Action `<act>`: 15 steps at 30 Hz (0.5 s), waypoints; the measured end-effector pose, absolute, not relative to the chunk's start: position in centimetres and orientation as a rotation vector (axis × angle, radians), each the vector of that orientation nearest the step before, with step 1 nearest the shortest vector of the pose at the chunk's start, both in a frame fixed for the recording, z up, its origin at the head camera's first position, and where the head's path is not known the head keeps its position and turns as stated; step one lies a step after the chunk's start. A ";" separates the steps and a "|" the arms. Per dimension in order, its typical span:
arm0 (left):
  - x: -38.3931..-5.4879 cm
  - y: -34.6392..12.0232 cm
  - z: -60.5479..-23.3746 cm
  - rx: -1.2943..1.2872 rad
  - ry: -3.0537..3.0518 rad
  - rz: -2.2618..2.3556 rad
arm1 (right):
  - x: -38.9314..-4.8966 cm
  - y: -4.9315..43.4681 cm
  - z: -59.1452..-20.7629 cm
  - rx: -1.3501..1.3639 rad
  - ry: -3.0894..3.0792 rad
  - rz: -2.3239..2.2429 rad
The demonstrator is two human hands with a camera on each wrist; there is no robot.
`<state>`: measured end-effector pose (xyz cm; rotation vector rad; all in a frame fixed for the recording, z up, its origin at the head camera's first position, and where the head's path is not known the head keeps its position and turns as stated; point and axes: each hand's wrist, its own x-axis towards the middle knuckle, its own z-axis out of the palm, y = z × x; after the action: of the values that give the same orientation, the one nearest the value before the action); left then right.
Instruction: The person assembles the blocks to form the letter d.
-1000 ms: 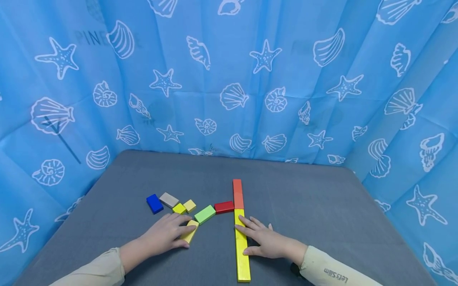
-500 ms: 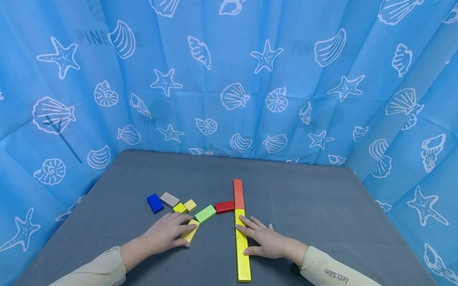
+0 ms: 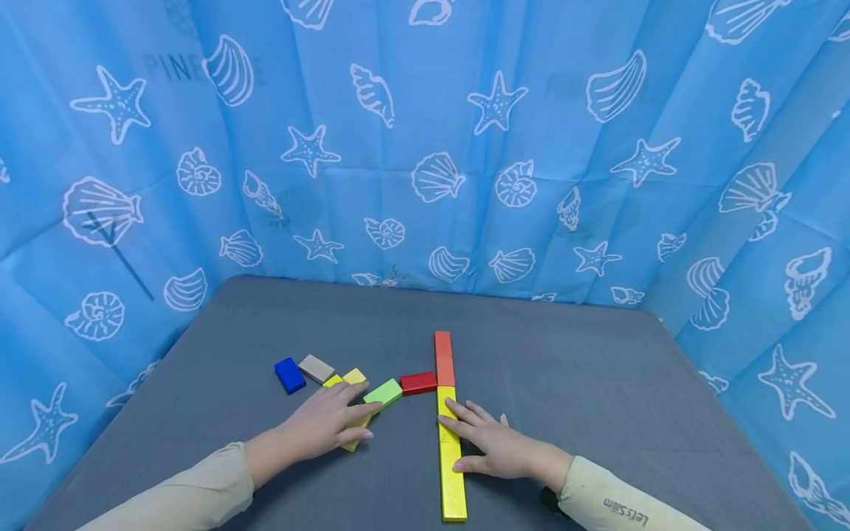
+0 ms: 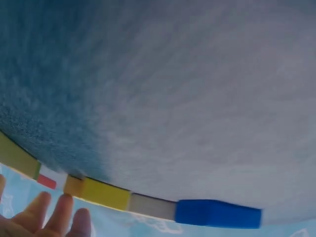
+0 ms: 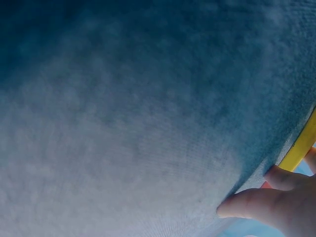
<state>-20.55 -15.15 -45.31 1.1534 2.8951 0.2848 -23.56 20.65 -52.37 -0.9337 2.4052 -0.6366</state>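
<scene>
Nearest the person, the near yellow block (image 3: 454, 487) lies flat, end to end with the far yellow block (image 3: 446, 398). The right hand (image 3: 494, 442) rests its fingers on this pair, extended and gripping nothing; it appears to be steadying them. The left hand (image 3: 319, 424) is spread over the pale block (image 3: 350, 447), fingers loosely extended and clasping nothing, so judged released; contact beneath the fingers cannot be confirmed. One fingertip overlies the green block (image 3: 385, 391).

Farther out, the green block slants toward the red block (image 3: 418, 383), their corners meeting or nearly so. The red block's end meets the side of the line close to the joint of orange and yellow. To the left lie the yellow cube (image 3: 333, 380), the pale cube (image 3: 355, 376), the grey block (image 3: 316, 368) and the blue block (image 3: 290, 375). The orange block (image 3: 443, 358) forms the line's far end. Behind the table (image 3: 564, 354) hangs the curtain (image 3: 425, 88).

Progress, as judged: the straight line of three looks complete; the branch of red, green and pale appears under way; the cubes, grey and blue look unplaced.

Count: ten pieces, being two yellow blocks, two cubes, and one each of orange, red, green, pale, grey and blue. Hands: two.
</scene>
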 end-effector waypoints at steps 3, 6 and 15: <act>-20.8 -14.6 -45.3 1.177 2.892 0.193 | -23.6 20.6 -52.5 -0.937 2.402 -0.630; -20.9 -14.1 -45.1 1.208 2.901 0.127 | -23.6 20.6 -52.6 -0.939 2.396 -0.621; -21.3 -14.0 -44.6 1.195 2.832 0.185 | -22.9 20.5 -51.1 -0.943 2.402 -0.650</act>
<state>-21.28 -14.04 -44.58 1.1948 2.8322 0.1851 -22.91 20.46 -51.11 -0.9426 2.4016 -0.6496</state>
